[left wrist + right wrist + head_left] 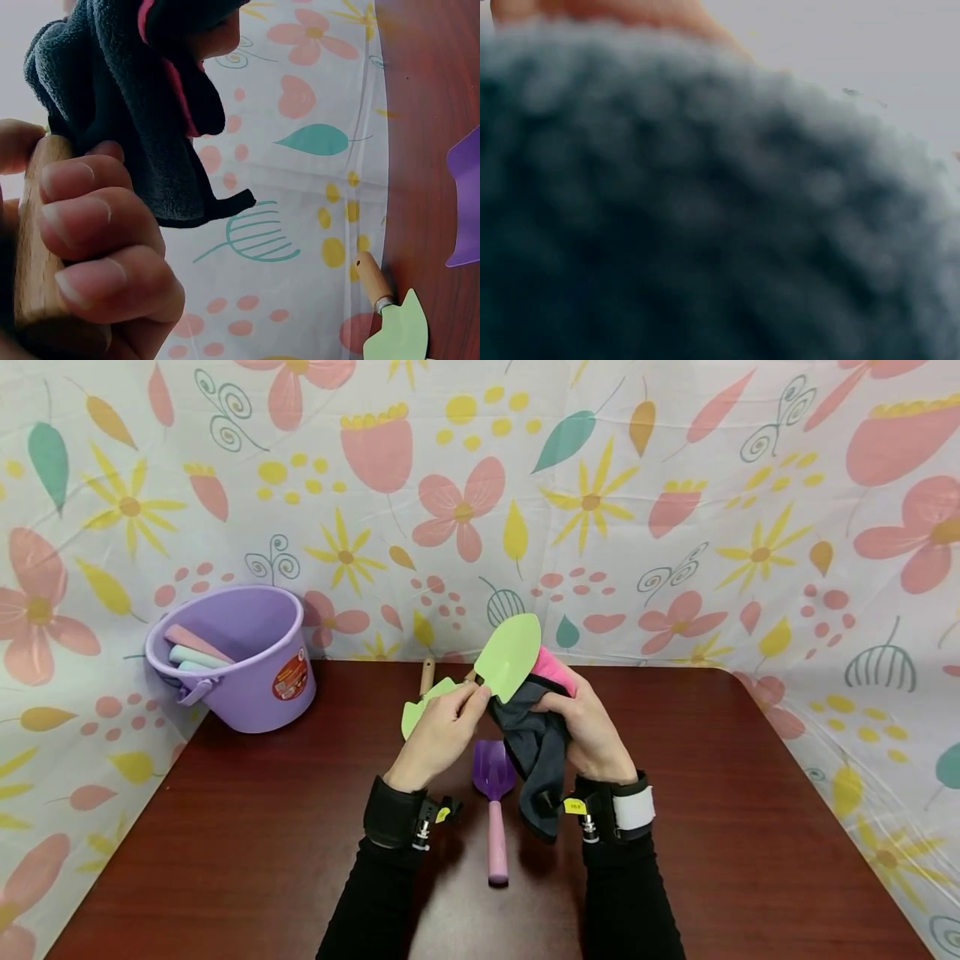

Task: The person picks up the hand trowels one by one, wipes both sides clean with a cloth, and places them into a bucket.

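Observation:
In the head view my left hand (438, 731) grips a trowel with a light green blade (512, 652). Its wooden handle (43, 247) runs through the curled fingers in the left wrist view. My right hand (600, 727) holds a dark grey cloth (536, 739) with a bright pink side, bunched close behind the green blade. The cloth's lower end hangs down above the table. In the right wrist view blurred cloth (705, 210) fills most of the picture and covers nearly all of the hand.
On the brown table (262, 843) a purple shovel (495, 777) with a pink handle lies between the forearms. Another light green tool (401, 330) with a wooden handle lies behind the left hand. A purple bucket (255, 685) holding several pastel pieces stands at the back left.

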Action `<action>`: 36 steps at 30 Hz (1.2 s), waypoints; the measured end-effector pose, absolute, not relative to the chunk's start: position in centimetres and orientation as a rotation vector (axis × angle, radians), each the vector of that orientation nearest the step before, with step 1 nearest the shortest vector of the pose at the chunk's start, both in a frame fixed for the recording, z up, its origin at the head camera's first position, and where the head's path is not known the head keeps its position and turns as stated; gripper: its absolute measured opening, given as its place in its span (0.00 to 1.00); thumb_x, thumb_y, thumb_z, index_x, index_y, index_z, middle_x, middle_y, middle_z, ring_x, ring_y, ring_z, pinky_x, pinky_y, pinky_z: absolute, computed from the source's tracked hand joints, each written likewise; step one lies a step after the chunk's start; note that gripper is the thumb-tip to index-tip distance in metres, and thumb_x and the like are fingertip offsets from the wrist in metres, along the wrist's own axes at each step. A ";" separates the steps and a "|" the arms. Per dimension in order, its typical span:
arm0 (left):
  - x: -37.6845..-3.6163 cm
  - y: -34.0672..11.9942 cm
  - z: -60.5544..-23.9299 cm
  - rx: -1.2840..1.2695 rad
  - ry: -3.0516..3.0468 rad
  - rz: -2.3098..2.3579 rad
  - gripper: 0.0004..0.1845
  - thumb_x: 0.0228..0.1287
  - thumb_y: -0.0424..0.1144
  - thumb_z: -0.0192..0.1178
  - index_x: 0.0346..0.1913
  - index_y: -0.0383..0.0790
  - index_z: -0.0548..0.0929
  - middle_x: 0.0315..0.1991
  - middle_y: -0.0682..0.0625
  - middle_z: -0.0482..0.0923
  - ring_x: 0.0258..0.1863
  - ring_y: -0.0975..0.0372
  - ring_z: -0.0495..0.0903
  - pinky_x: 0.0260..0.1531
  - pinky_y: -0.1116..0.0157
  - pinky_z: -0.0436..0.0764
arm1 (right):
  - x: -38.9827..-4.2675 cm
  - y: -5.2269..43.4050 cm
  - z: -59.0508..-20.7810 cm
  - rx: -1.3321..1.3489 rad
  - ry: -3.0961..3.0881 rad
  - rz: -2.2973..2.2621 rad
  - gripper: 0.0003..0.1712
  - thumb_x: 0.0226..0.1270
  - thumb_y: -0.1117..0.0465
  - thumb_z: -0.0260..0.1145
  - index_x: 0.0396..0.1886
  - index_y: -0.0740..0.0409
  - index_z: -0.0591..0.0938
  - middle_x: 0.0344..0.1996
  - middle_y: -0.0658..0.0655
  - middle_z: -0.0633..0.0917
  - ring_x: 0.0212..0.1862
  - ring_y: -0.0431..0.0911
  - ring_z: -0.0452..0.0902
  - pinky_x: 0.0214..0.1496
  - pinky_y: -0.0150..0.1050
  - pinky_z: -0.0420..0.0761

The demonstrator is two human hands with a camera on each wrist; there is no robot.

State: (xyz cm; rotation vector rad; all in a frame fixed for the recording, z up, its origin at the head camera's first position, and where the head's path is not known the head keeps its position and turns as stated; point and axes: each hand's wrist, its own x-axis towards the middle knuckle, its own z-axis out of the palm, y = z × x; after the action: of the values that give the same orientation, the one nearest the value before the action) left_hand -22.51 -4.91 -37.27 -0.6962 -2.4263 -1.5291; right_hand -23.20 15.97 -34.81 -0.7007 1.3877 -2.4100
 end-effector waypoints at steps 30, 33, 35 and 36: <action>-22.5 -5.2 -36.9 -0.891 -2.672 -1.529 0.26 0.76 0.59 0.42 0.29 0.42 0.72 0.21 0.53 0.60 0.20 0.64 0.60 0.27 0.66 0.63 | -23.5 17.3 -35.1 -0.679 1.438 -2.688 0.30 0.64 0.83 0.50 0.66 0.67 0.68 0.61 0.62 0.71 0.53 0.48 0.75 0.50 0.37 0.79; -22.6 -5.5 -37.0 -0.874 -2.684 -1.519 0.23 0.77 0.58 0.42 0.31 0.46 0.74 0.22 0.52 0.62 0.20 0.63 0.62 0.28 0.65 0.65 | -23.6 17.4 -35.0 -0.732 1.423 -2.724 0.26 0.63 0.84 0.50 0.61 0.70 0.70 0.57 0.63 0.73 0.52 0.50 0.75 0.50 0.38 0.79; -22.6 -5.8 -37.2 -0.847 -2.699 -1.512 0.22 0.77 0.58 0.41 0.32 0.47 0.75 0.22 0.52 0.64 0.21 0.62 0.63 0.29 0.65 0.67 | -23.6 17.5 -35.0 -0.748 1.420 -2.751 0.24 0.62 0.85 0.49 0.58 0.71 0.71 0.56 0.63 0.74 0.51 0.50 0.75 0.49 0.38 0.79; -22.7 -5.9 -37.4 -0.826 -2.705 -1.512 0.22 0.77 0.58 0.41 0.33 0.48 0.76 0.23 0.52 0.65 0.21 0.62 0.64 0.30 0.64 0.68 | -23.5 17.7 -34.9 -0.751 1.415 -2.762 0.24 0.62 0.85 0.49 0.57 0.71 0.71 0.55 0.63 0.74 0.51 0.50 0.75 0.49 0.38 0.79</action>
State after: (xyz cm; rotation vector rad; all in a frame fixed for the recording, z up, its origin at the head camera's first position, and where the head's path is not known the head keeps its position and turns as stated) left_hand -22.68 -5.95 -37.35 -0.8264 -2.7054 -1.5118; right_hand -23.50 17.65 -34.94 -0.7515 1.4148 -2.7621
